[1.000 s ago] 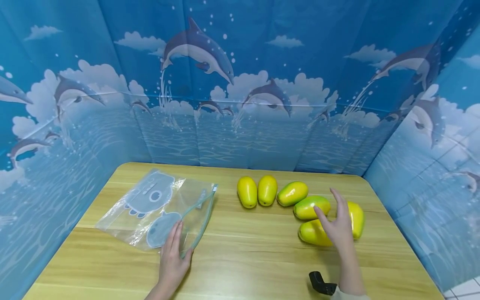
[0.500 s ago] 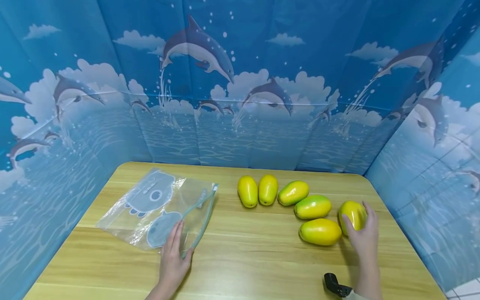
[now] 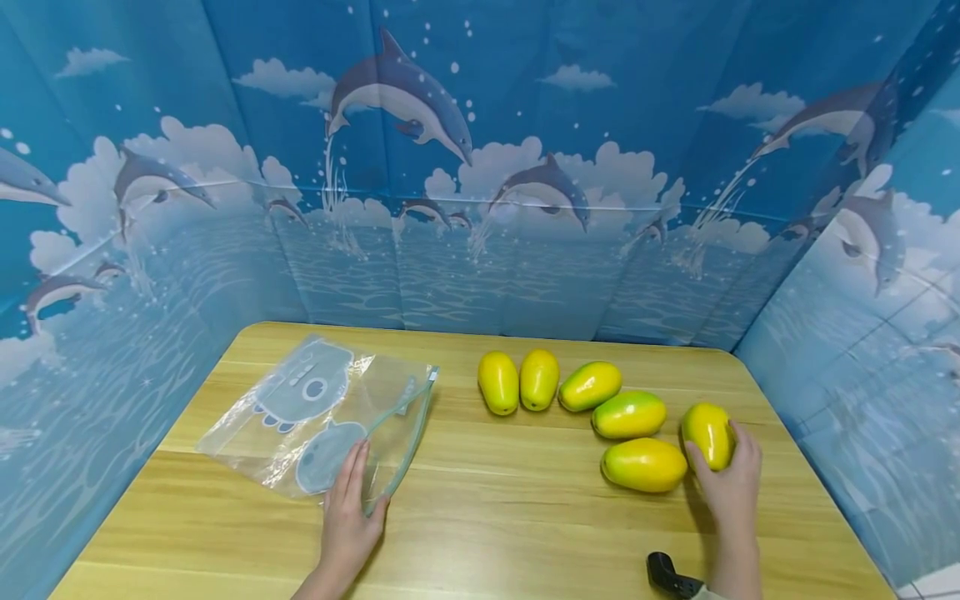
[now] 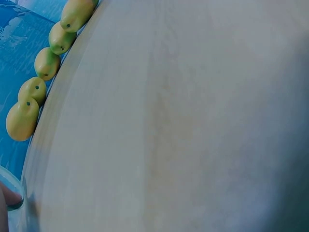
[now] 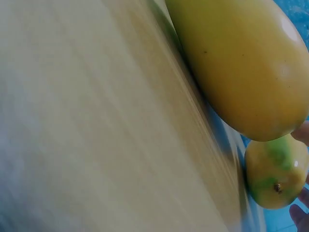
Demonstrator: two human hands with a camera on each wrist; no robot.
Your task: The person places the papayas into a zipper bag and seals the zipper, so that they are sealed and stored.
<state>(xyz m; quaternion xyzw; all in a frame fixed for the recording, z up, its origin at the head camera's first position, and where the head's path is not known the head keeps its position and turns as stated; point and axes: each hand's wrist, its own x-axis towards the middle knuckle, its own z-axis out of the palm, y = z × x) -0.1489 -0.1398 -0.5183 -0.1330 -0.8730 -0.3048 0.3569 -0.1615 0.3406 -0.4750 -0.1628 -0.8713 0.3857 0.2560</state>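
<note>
On the left of the table, my left hand [image 3: 351,512] rests on a clear zip bag [image 3: 390,392] with pale blue animal prints. Its fingers lie straight over the film and its thumb is by the teal zip edge; whether it pinches the edge is unclear. A corner of the bag [image 4: 10,174] and part of that hand show in the left wrist view. My right hand [image 3: 731,483] grips the rightmost yellow-green papaya [image 3: 708,432], thumb on the left and fingers on the right. The right wrist view shows this papaya [image 5: 275,169] behind a nearer papaya [image 5: 246,67].
Several more papayas lie to the left of the gripped one, among them a front papaya [image 3: 643,465], a greenish papaya [image 3: 628,414] and a far-left papaya [image 3: 498,383]. A black device [image 3: 671,575] is at my right wrist. Dolphin-print curtains [image 3: 480,267] surround the wooden table [image 3: 495,533].
My right hand has moved right and down onto the rightmost papaya and now has its fingers round it. The left hand and bag stay put.
</note>
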